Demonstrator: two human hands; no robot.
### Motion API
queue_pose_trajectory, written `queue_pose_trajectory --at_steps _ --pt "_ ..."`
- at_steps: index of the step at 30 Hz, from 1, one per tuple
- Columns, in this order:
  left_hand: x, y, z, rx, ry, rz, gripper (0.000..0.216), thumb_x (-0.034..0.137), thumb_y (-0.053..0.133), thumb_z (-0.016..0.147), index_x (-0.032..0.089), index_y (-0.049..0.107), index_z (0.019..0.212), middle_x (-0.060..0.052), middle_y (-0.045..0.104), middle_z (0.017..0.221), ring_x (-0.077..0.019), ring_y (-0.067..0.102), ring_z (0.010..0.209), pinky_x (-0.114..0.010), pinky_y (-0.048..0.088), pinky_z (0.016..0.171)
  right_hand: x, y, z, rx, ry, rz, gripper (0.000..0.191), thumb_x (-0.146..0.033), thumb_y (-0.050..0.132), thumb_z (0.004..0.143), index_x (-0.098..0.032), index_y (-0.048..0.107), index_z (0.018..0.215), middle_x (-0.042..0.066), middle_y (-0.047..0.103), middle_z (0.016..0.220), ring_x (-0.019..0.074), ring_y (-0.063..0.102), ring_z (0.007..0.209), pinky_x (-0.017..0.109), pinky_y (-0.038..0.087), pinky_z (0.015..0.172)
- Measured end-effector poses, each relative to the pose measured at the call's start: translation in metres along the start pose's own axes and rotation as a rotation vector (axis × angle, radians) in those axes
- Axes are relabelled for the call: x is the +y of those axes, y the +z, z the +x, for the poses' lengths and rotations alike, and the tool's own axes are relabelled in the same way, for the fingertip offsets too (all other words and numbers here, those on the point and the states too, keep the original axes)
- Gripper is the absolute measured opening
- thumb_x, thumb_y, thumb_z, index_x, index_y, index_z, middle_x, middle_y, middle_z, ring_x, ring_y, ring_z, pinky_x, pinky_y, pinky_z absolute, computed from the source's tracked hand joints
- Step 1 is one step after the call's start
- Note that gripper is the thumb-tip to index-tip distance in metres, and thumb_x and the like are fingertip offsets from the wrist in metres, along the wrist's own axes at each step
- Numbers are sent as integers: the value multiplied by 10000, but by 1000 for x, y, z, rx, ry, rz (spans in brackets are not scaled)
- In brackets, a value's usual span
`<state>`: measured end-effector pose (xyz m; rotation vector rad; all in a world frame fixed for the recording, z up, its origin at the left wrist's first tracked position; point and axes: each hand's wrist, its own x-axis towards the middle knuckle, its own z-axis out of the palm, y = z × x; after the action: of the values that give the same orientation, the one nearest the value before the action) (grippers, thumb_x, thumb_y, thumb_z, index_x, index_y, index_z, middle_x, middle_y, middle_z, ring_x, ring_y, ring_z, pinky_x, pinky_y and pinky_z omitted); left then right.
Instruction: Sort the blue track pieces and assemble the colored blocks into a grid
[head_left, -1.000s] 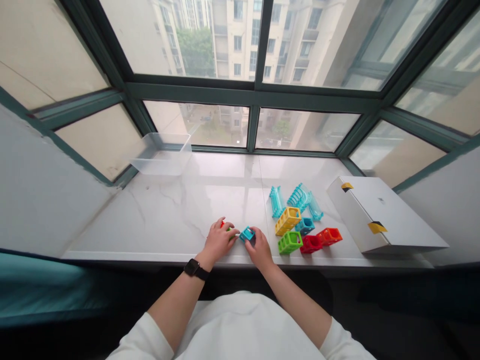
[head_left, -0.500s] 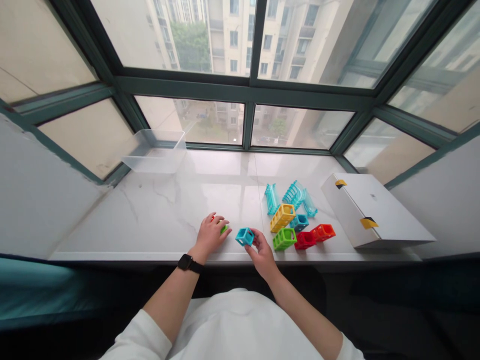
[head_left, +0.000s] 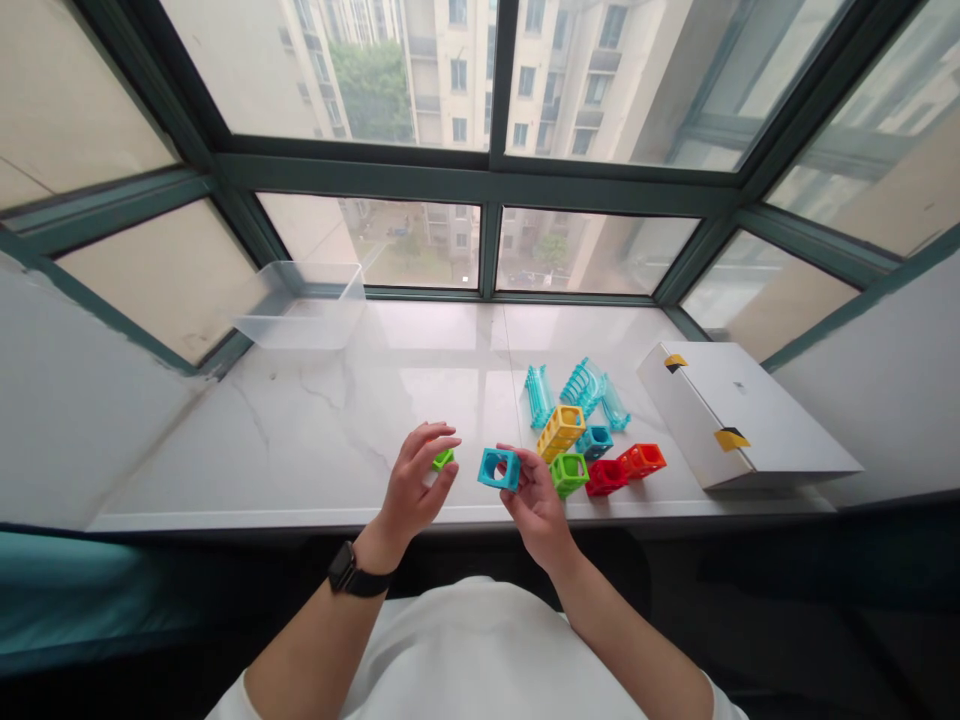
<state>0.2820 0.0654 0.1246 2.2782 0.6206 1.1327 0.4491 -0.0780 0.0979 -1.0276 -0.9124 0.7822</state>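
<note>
My right hand [head_left: 538, 500] grips a blue hollow cube block [head_left: 489, 480] by its right side, its round opening facing me. To the left, my left hand [head_left: 416, 475] has its fingers spread and curved with nothing gripped. A green block [head_left: 444, 458] shows partly behind its fingers, and the rest of that block is hidden. Just right of my right hand stand another green block [head_left: 568, 473] and a yellow block column [head_left: 561, 432]. A second blue block [head_left: 595, 441], a dark red block [head_left: 605, 478] and an orange-red block [head_left: 643, 461] lie beyond them.
Clear turquoise track pieces [head_left: 584, 384] lie behind the blocks on the white marble sill [head_left: 300, 450]. An open clear plastic bin [head_left: 300, 330] stands at the back left. A white box [head_left: 757, 415] with yellow-black tabs is on the right, and framed windows enclose the sill.
My left hand has lifted and opened away from the green block. My right hand has moved slightly right and turned the blue block so its round opening faces me.
</note>
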Motion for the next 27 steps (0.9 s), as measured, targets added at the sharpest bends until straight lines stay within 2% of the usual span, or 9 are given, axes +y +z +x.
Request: queue_pose_trajectory --at_steps 4,6,11,17,27 --pt "31 -9 5 -38 186 -103 245 261 667 976 276 678 1220 -109 635 1379 -290 599 1336 -566 463 1189 -8 4 2 -39 -26 39 466 -375 704 997 -316 512 1417 118 522 1581 285 561 1413 506 458 1197" --pt "38 -10 7 -73 220 -110 263 222 710 951 278 689 1207 -111 622 1413 -296 589 1355 -556 478 1179 -11 5 2 -59 -34 46 466 -352 701 1002 -328 516 1429 108 523 1584 278 567 1410 506 459 1198" --pt "39 -8 4 -135 212 -112 207 147 681 963 259 700 1136 -112 624 1435 -283 588 1362 -492 526 1131 -14 4 3 -74 -75 5 465 -365 687 1014 -343 523 1448 111 520 1585 294 527 1456 530 446 1211" --pt "38 -11 -3 -204 149 -102 223 122 600 1000 251 682 1162 -122 587 1449 -255 617 1285 -431 552 1068 -19 -5 4 -100 -150 -178 480 -313 665 1020 -328 529 1481 104 571 1535 293 539 1444 523 463 1208" --pt "54 -15 -1 -273 144 -161 294 117 472 1042 247 650 1236 -142 499 1503 -262 572 1326 -443 544 1085 -43 -9 4 -93 -291 -478 496 -267 677 1003 -342 552 1477 77 654 1441 277 615 1357 478 532 1145"
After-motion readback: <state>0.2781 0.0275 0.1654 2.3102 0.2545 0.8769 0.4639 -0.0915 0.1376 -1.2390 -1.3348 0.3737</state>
